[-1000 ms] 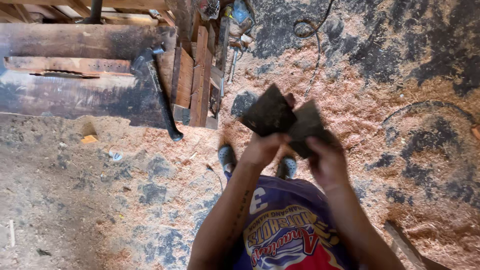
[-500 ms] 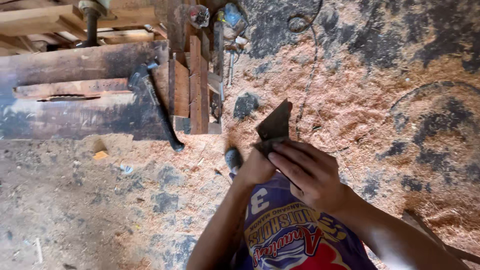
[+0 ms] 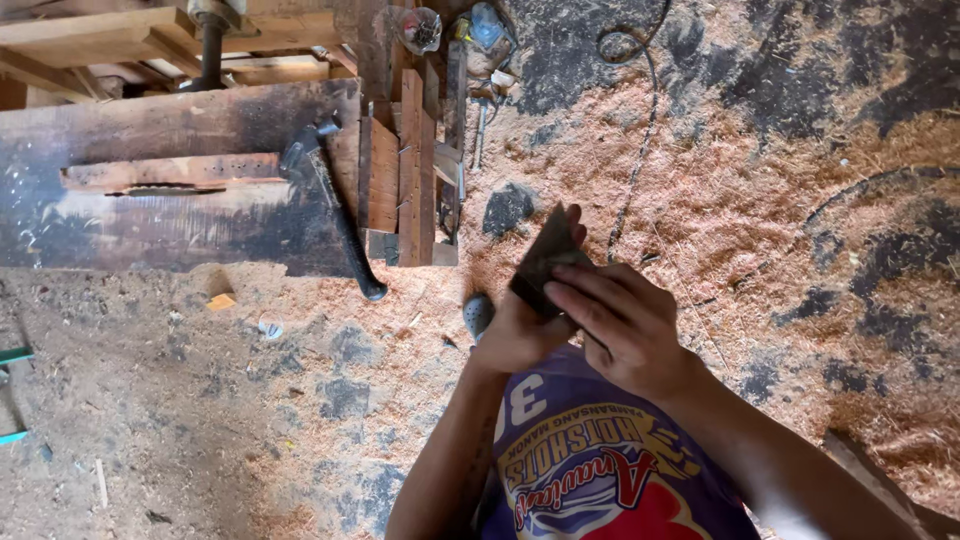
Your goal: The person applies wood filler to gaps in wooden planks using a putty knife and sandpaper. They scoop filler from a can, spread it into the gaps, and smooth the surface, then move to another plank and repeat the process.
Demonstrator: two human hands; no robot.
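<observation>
Head view looks straight down on a sawdust-covered floor [image 3: 780,200], with the person's own two hands meeting just above their chest. The left hand [image 3: 520,335] grips a dark, flat sheet [image 3: 545,262] from below, fingers wrapped around its lower edge; it looks like a folded piece of sandpaper, though the grain is too dim to be sure. The right hand [image 3: 620,325] lies over the near end of the same sheet, fingers curled and pressing on it, so both hands are closed on this one thing. The sheet stands tilted, its far corner pointing away from the body. Nothing is being rubbed with it at this moment; judging by the hold, the sheet is being folded or readied, and any sanding is yet to come.

Toward the far left, a scorched, worn tabletop [image 3: 150,215] carries a hammer [image 3: 335,210] whose handle overhangs the near edge. Short wooden blocks [image 3: 400,170] stand at its right edge. A thin cable [image 3: 635,150] snakes across the sawdust. A clear jar [image 3: 420,28] and a bluish container [image 3: 487,25] sit at the far edge of the floor; no labels can be made out.
</observation>
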